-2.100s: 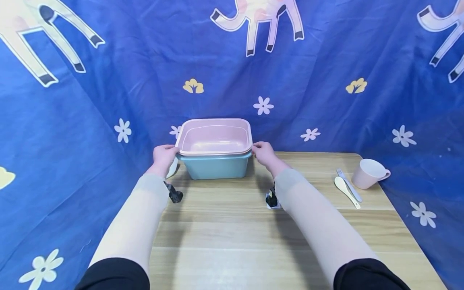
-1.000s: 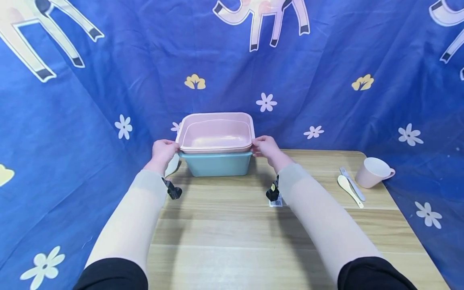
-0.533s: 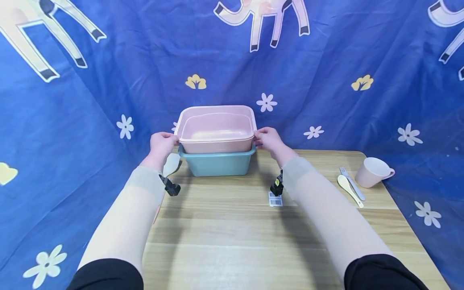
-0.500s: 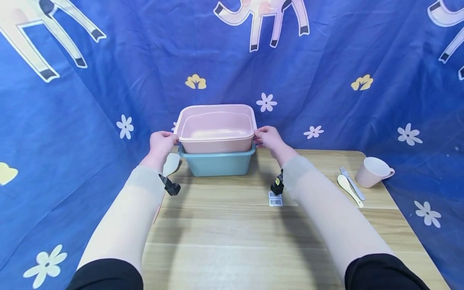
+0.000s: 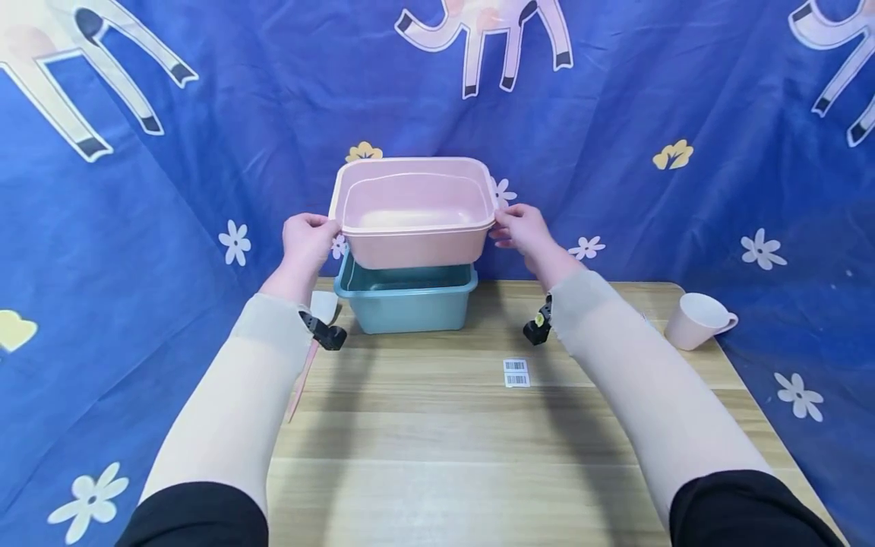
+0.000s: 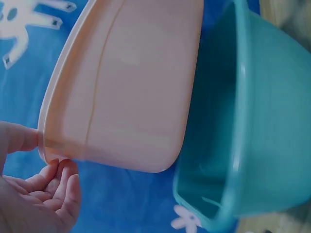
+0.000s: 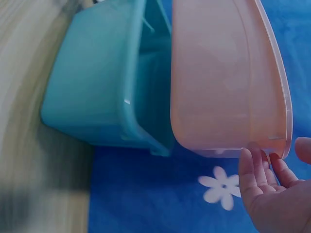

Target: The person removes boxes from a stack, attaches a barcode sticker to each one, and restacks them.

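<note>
Pink tub (image 5: pixel 413 216) is up in the air, held level above the teal tub (image 5: pixel 406 298), which sits on the worktop (image 5: pixel 437 441) at the back edge near the blue cloth backdrop (image 5: pixel 137 228); the two tubs are apart, pink bottom just above the teal rim, a gap showing in both wrist views; left hand (image 5: pixel 306 241) pinches the pink tub's left rim, thumb on top of the lip, fingers curled under it (image 6: pixel 53 182); right hand (image 5: pixel 525 230) does the same on the right rim, fingers tucked beneath the lip (image 7: pixel 257 172); both tubs look empty; step in hand, as I read it: separating the nested tubs, lift done, the pink one not yet set anywhere; next move calls for carrying it sideways or toward the body while keeping it level, both grips even so it doesn't tip, then lowering onto bare wood; free space is in front of the teal tub, around the barcode sticker (image 5: pixel 516 373); pink cup (image 5: pixel 696 320) stands at the right edge, well apart; a pale spoon-like thing (image 5: pixel 323 305) lies just left of the teal tub, partly hidden by the left wrist; keep clear of it.
</note>
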`<state>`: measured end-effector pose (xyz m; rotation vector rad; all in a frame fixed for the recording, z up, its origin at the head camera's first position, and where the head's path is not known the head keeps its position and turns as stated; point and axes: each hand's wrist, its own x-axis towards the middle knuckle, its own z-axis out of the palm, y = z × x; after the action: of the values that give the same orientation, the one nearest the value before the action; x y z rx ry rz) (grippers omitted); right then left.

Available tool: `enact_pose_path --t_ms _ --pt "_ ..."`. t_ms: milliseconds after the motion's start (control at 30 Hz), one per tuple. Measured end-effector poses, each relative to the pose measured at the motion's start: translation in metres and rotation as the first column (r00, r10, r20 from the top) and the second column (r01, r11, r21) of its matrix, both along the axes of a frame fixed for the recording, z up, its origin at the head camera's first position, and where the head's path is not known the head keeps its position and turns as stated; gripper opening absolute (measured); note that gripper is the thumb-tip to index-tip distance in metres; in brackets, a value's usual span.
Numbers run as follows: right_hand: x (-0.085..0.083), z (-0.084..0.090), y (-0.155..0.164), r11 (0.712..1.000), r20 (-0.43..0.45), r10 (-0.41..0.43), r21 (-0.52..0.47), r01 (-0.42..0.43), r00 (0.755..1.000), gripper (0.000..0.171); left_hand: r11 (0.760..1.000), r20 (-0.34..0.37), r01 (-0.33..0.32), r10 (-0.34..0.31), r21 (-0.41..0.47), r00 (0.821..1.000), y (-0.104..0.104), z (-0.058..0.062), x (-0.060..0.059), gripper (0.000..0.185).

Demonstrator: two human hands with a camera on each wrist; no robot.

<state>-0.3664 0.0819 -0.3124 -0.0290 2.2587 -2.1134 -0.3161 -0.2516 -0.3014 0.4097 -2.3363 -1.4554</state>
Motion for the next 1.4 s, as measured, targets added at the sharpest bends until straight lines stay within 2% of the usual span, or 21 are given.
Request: enact_pose_path --t_ms 167,300,467,633,767,933,1100,1233,1400 --pt "0.001 0.018 0.031 0.997 -0.046 -0.073 -0.008 0.073 0.996 0.017 0.999 -0.023 0.028 -0.027 0.029 0.999 0.031 0.016 -0.003 0.023" --pt "0.005 0.031 0.058 0.988 -0.076 -0.154 -0.001 0.154 0.985 0.015 0.999 -0.018 0.031 -0.031 0.018 0.999 0.060 0.023 -0.009 0.023" --pt "0.011 0.039 0.089 0.963 -0.105 -0.267 -0.004 0.268 0.958 0.012 0.996 -0.055 0.075 -0.073 0.038 0.996 0.099 0.023 -0.021 0.020" --pt "0.019 0.035 0.117 0.940 -0.112 -0.340 -0.011 0.341 0.934 0.011 0.992 -0.069 0.114 -0.110 0.055 0.992 0.133 0.016 -0.032 0.018" --pt "0.021 0.025 0.134 0.927 -0.113 -0.370 0.020 0.374 0.922 0.012 0.987 -0.055 0.142 -0.138 0.075 0.989 0.153 0.004 -0.035 0.019" --pt "0.024 0.007 0.153 0.917 -0.081 -0.388 0.070 0.393 0.918 0.014 0.983 -0.046 0.159 -0.155 0.089 0.987 0.176 -0.014 -0.032 0.019" --pt "0.023 -0.015 0.169 0.904 -0.045 -0.410 0.108 0.413 0.911 0.013 0.980 -0.055 0.185 -0.181 0.076 0.982 0.196 -0.039 -0.034 0.015" --pt "0.021 -0.037 0.178 0.903 -0.014 -0.417 0.104 0.416 0.909 0.012 0.980 -0.020 0.196 -0.195 0.024 0.981 0.206 -0.061 -0.039 0.016" --pt "0.019 -0.065 0.187 0.903 0.037 -0.426 0.086 0.422 0.904 0.010 0.976 0.025 0.218 -0.218 -0.003 0.976 0.217 -0.084 -0.038 0.016"
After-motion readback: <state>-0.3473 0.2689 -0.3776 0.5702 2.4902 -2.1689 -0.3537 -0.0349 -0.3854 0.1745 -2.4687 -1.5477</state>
